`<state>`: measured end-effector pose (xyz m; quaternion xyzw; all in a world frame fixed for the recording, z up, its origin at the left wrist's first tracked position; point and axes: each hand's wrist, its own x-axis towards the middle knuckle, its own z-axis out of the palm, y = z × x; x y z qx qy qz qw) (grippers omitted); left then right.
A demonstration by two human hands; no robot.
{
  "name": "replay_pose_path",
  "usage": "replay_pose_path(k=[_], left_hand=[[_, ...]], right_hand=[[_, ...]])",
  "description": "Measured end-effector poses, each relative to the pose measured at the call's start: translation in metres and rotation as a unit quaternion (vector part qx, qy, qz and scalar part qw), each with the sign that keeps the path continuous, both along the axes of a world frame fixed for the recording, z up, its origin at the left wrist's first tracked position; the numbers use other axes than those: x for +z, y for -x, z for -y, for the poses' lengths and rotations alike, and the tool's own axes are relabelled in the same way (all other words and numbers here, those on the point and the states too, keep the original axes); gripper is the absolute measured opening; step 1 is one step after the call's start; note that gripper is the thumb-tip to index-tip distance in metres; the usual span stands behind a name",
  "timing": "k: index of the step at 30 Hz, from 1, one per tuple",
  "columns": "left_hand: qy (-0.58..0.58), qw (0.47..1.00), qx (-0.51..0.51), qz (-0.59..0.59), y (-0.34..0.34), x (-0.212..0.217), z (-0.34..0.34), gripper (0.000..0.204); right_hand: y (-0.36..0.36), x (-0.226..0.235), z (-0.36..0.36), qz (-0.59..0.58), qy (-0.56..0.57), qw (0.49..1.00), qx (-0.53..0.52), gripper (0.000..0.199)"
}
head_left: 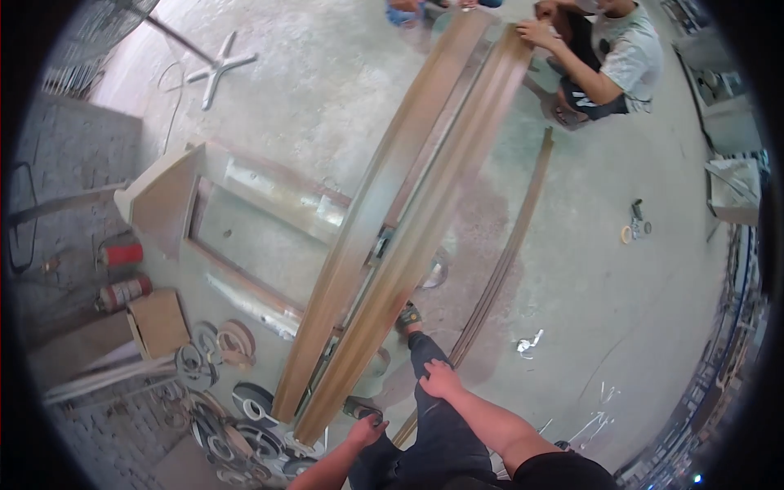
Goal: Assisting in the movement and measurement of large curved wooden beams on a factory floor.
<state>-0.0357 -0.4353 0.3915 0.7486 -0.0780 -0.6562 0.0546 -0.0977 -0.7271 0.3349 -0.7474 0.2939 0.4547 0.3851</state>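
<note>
Two long brown wood-look profiled boards (384, 204) run side by side from near my legs to the far end of the floor. A narrow gap with metal pieces (380, 243) separates them. My left hand (369, 428) is closed beside my left knee, close to the near ends of the boards. Something small and dark shows at its fingers, too small to name. My right hand (441, 380) lies on my right knee with its fingers apart, holding nothing. Neither hand touches the boards.
A crouching person (608, 61) has a hand on the right board's far end; another person (404, 12) is partly visible beyond. Thin brown strips (510, 253) lie to the right. Left are a frame (163, 196), fire extinguishers (122, 292), a cardboard box (158, 323) and several tape rolls (237, 343).
</note>
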Motion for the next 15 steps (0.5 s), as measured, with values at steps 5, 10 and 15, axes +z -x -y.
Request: replay_pose_path(k=[5, 10, 15], left_hand=[[-0.02, 0.997, 0.045, 0.066, 0.035, -0.035, -0.056, 0.055], [-0.067, 0.982, 0.144, 0.1, 0.061, -0.075, -0.141, 0.048], [-0.087, 0.915, 0.339, 0.202, 0.061, -0.118, -0.257, 0.039]], right_hand=[[-0.001, -0.018, -0.011, 0.117, 0.059, 0.991, 0.024, 0.058], [-0.016, -0.043, -0.042, 0.282, 0.063, 0.956, 0.05, 0.046], [-0.081, -0.057, -0.104, 0.363, 0.067, 0.919, 0.142, 0.052]])
